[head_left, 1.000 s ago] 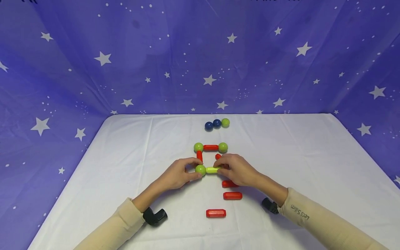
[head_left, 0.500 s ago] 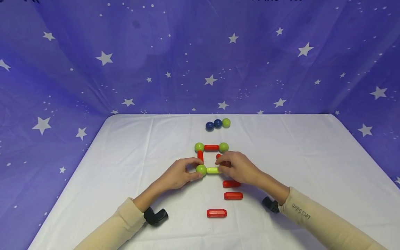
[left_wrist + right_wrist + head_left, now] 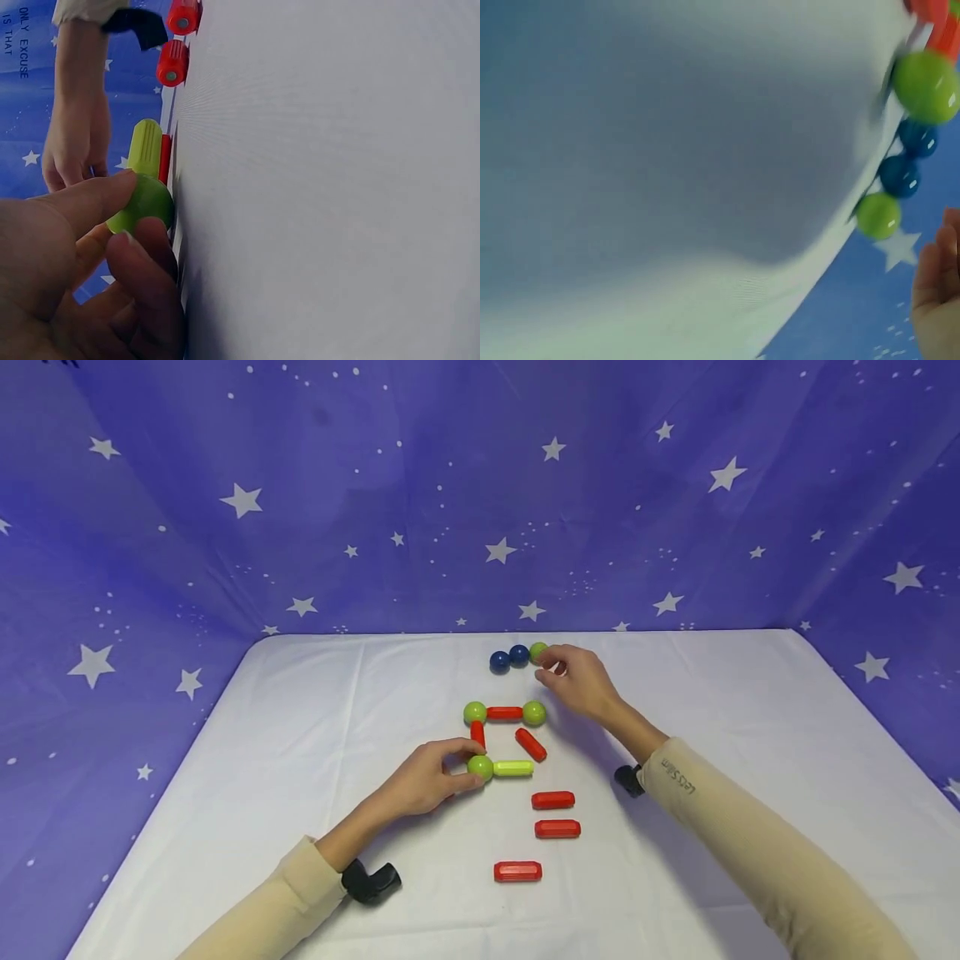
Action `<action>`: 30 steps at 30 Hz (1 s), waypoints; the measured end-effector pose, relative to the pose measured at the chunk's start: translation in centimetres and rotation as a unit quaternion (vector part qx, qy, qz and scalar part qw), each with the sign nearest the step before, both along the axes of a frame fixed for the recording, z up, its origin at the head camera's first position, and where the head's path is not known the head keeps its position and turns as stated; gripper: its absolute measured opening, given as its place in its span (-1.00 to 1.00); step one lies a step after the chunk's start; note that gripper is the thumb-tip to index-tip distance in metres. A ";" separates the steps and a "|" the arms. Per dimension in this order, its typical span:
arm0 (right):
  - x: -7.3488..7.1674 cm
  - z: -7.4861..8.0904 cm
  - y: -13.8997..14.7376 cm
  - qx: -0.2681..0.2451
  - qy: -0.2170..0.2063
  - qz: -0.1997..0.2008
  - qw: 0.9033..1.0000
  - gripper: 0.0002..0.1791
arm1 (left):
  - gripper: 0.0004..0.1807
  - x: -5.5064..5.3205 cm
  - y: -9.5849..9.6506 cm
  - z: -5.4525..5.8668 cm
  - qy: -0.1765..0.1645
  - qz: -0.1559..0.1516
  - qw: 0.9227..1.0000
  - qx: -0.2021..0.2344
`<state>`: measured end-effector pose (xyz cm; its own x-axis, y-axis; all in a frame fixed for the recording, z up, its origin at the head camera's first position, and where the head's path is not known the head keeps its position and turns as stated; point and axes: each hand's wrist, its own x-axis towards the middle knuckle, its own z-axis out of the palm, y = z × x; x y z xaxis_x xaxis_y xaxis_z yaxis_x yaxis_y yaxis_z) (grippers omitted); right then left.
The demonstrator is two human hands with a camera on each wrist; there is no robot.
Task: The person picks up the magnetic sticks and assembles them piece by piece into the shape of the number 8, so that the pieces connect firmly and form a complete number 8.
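Note:
My left hand point(image 3: 431, 778) pinches a green ball point(image 3: 481, 767) between thumb and fingers. A yellow-green rod point(image 3: 513, 768) sticks out to the right from that ball, also seen in the left wrist view as a ribbed yellow-green rod point(image 3: 145, 148). A red rod point(image 3: 477, 737) runs from the held ball to a far green ball point(image 3: 475, 713). Another red rod point(image 3: 504, 713) links it to a green ball point(image 3: 534, 713). My right hand point(image 3: 581, 681), fingers loosely bent around nothing, is at the back beside a loose green ball point(image 3: 538, 652). In the right wrist view, a gap separates them.
Two dark blue balls point(image 3: 509, 658) line up left of the loose green ball. A slanted red rod point(image 3: 531, 744) lies right of the frame of rods. Nearer me are several red rods point(image 3: 557, 828) on the white cloth point(image 3: 675, 718). A starry purple backdrop point(image 3: 480, 502) stands behind.
My right hand has let go of the yellow-green rod and moved back to the row of loose balls, uncovering the slanted red rod. My left hand has stayed on its ball.

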<state>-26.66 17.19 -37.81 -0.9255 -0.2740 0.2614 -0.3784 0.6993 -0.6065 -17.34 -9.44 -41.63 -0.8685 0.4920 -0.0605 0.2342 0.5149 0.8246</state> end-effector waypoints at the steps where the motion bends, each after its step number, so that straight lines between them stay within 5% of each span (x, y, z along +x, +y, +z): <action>1: -0.7 -0.1 0.0 -0.001 -0.009 -0.010 1.000 -0.73 | -0.67 0.0 -0.1 0.0 -0.001 0.000 1.000 0.002; 13: -5.2 -1.6 0.3 -0.011 -0.084 -0.077 0.993 -0.59 | -0.67 -0.1 -0.4 -0.4 -0.006 -0.007 1.000 0.023; 19: -5.9 -2.1 0.1 -0.008 -0.121 -0.098 0.988 -0.55 | -0.68 -0.1 -0.2 -0.5 -0.011 -0.005 1.000 0.022; 30: -6.7 -2.2 -0.4 0.005 -0.122 -0.120 0.985 -0.57 | -0.66 0.0 -0.1 -0.3 -0.023 0.002 1.000 0.021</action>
